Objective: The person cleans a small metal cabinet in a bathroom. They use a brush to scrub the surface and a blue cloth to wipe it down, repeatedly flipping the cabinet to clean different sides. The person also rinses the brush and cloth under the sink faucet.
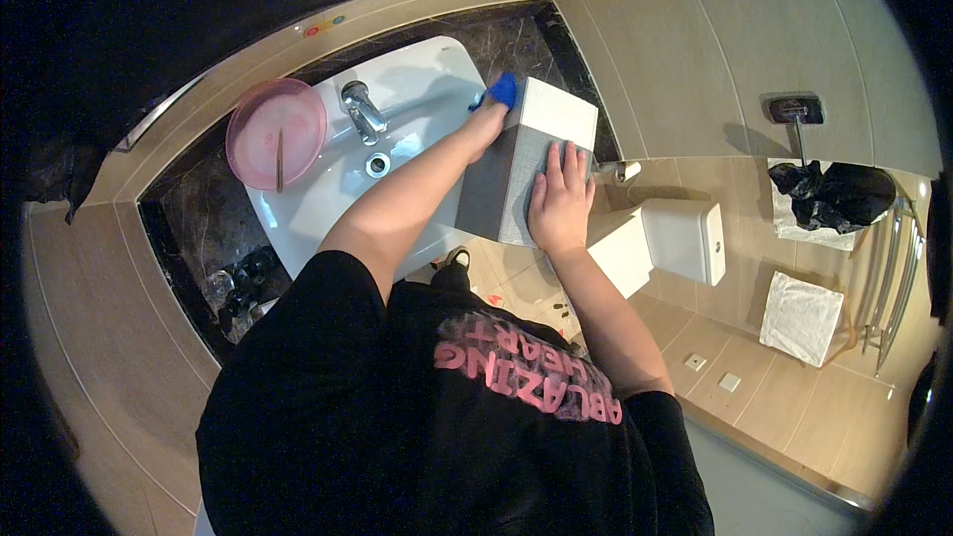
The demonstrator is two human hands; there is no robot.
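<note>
My left hand (485, 119) holds a blue cloth (502, 91) between the sink's right rim and a grey and white box (557, 113). The cloth is bunched at the fingers, which it partly hides. On the grey part of the box's top lies my right hand (560, 201), palm down with its fingers a little spread. The box stands at the right side of the white washbasin (335, 216), partly over it. Whether the cloth touches the box's side or the dark stone counter (514, 37) cannot be told.
A pink basin (246, 156) of cloudy liquid, a thin stick across its rim, rests on the washbasin's left edge. A chrome faucet (363, 112) stands near the open drain (377, 164). Dark and clear items (242, 283) sit lower left. Right are a toilet (681, 238) and a white towel (802, 318).
</note>
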